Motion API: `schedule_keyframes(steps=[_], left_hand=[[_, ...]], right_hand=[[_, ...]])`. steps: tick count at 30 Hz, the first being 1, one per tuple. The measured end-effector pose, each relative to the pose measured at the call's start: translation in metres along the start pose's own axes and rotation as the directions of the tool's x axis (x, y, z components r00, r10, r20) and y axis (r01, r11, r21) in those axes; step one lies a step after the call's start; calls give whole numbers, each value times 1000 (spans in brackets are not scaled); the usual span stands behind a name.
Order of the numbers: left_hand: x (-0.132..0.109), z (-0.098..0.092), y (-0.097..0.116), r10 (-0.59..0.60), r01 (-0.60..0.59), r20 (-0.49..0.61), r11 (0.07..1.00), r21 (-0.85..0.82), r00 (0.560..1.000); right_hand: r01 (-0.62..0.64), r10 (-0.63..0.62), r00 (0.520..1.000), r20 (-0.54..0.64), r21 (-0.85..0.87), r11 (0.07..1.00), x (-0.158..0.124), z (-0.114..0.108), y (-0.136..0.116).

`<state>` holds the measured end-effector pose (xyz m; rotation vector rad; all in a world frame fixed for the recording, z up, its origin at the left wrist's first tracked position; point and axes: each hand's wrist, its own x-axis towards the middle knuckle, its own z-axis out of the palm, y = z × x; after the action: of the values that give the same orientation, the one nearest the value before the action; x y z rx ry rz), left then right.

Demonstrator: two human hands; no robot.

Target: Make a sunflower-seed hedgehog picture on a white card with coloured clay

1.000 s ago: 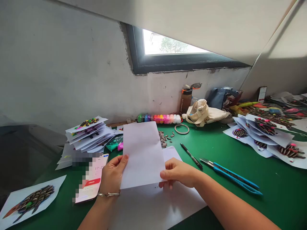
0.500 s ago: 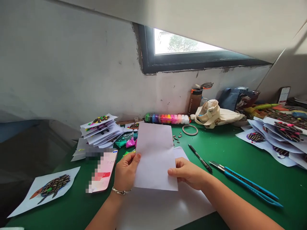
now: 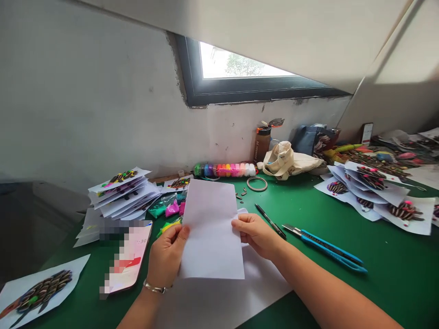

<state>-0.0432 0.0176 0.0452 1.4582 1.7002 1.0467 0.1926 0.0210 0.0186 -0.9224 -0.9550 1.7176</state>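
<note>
A blank white sheet of paper [image 3: 211, 237] is held up between my two hands, with a faint crease across its upper part. My left hand [image 3: 168, 251] grips its left edge, thumb on the front face. On the opposite edge, my right hand [image 3: 255, 233] pinches the paper between thumb and fingers. A larger white sheet [image 3: 219, 304] lies beneath on the green table. Just right of my right hand are a black pen [image 3: 270, 221] and a blue-handled craft knife [image 3: 325, 246]. A phone [image 3: 128, 262] lies left of my left hand.
Stacks of seed-decorated papers stand at left [image 3: 120, 198] and right [image 3: 368, 185]. Behind are colored clay tubs [image 3: 224, 170], a tape ring [image 3: 257, 183], a brown bottle [image 3: 262, 144] and a cloth bag [image 3: 284, 162]. A seed picture [image 3: 44, 292] lies front left.
The view has turned right, so the table's things sit further left. My right hand has slid up the paper's right edge. Both hands still hold the sheet.
</note>
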Motion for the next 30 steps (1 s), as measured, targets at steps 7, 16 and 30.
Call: schedule_keyframes(steps=[7,16,30], left_hand=[[1,2,1,-13,13,22,1000,-25,1000],[0,0,8,77,-78,82,997,14,994],[2,1,4,114,-127,199,991,51,973]], right_hand=[[62,-64,995,-73,-36,997,2,-2,-4],[82,-86,984,-156,-32,996,3,-9,-8],[152,-144,953,-265,8,988,7,-29,-17]])
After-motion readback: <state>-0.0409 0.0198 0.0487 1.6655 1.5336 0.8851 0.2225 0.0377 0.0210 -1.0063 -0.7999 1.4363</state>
